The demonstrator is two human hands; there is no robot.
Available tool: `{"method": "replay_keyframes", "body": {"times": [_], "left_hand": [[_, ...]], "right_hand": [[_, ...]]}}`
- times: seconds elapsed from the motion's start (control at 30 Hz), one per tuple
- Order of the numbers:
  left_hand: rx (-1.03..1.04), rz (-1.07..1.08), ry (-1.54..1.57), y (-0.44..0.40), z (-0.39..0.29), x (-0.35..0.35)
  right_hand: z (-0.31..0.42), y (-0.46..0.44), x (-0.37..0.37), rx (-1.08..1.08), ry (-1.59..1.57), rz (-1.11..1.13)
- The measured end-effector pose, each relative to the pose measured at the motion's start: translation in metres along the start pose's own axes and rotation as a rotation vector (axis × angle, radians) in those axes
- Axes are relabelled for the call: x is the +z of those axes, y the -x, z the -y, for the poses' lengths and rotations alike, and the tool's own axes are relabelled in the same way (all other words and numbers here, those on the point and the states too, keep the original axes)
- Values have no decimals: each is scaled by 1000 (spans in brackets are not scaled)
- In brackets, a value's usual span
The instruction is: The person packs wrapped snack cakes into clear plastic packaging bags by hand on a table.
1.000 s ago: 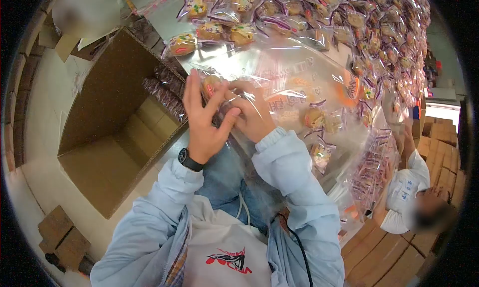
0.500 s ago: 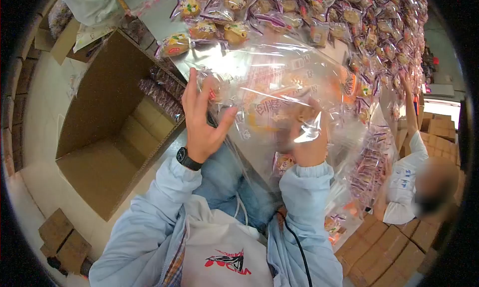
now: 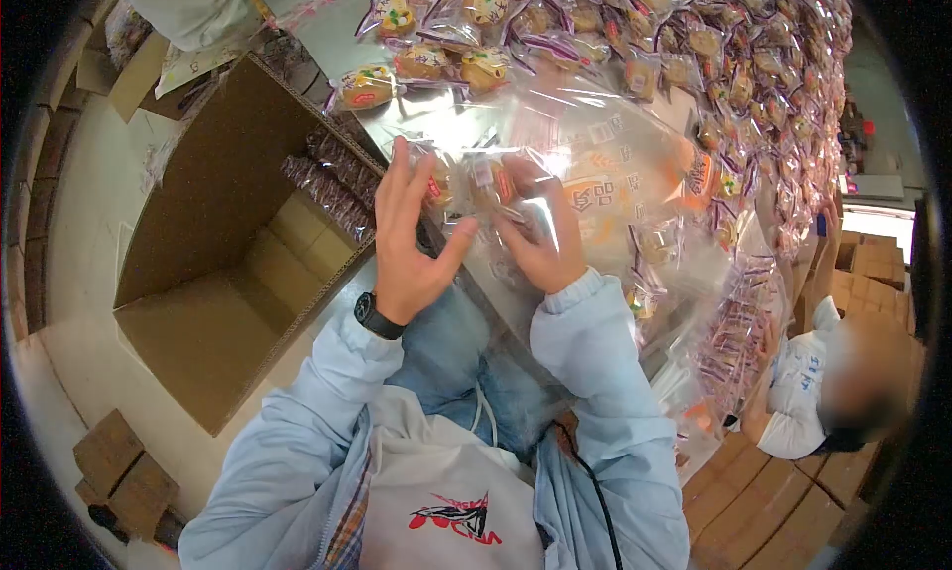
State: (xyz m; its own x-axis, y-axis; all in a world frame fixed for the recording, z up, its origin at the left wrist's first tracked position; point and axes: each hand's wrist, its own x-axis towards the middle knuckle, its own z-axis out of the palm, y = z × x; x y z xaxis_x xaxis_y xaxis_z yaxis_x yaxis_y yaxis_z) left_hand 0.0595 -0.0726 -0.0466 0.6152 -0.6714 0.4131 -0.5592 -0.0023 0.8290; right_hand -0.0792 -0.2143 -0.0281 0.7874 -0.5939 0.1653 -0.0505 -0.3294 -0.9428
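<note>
A large clear plastic bag with printing (image 3: 605,188) lies across the table in front of me. My right hand (image 3: 543,235) is inside it under the film, its fingers and thumb around a wrapped pastry (image 3: 488,185). Just left of that, a second wrapped pastry (image 3: 437,185) lies beside the fingers of my left hand (image 3: 412,245). That left hand is open, thumb spread away from the fingers, at the bag's left side. Glare on the film partly hides the right fingertips.
An open cardboard box (image 3: 213,302) stands at left, with wrapped packs (image 3: 332,188) along its far side. Many wrapped pastries (image 3: 704,45) cover the table's far part. A filled bag (image 3: 739,322) lies at right, near another person (image 3: 801,387) and stacked cartons (image 3: 764,496).
My right hand has moved left inside the bag, bringing a wrapped pastry beside the other one near my left hand. My left hand has barely moved. The other person's arm has lowered.
</note>
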Motion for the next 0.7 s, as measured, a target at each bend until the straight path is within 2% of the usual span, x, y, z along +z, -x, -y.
{"method": "replay_keyframes", "body": {"times": [0.03, 0.13, 0.17, 0.27, 0.33, 0.4, 0.43, 0.53, 0.63, 0.7], "left_hand": [[-1, -3, 3, 0, -1, 1], [-7, 2, 10, 0, -4, 5], [-14, 7, 11, 0, -5, 3], [-3, 21, -13, -2, -5, -3], [-5, 16, -20, -2, -4, -4], [-19, 12, -2, 0, -4, -3], [-20, 7, 3, 0, -5, -2], [-23, -8, 22, 2, -6, 2], [-34, -37, 38, 2, -5, 5], [-50, -36, 26, 3, -7, 4]], "right_hand": [[-2, -1, 6, -20, -30, -78], [3, -14, 11, -215, 379, -167], [-4, -19, 9, -309, 374, -184], [19, -18, 3, -366, 602, -206], [-9, -8, 2, -9, 234, -145], [-16, 1, 15, 147, 7, -429], [-10, 0, 5, 17, 740, -273], [7, -1, 0, -80, 820, -169], [12, -2, 5, 91, 406, -372], [0, -5, 11, -127, 534, -385]]}}
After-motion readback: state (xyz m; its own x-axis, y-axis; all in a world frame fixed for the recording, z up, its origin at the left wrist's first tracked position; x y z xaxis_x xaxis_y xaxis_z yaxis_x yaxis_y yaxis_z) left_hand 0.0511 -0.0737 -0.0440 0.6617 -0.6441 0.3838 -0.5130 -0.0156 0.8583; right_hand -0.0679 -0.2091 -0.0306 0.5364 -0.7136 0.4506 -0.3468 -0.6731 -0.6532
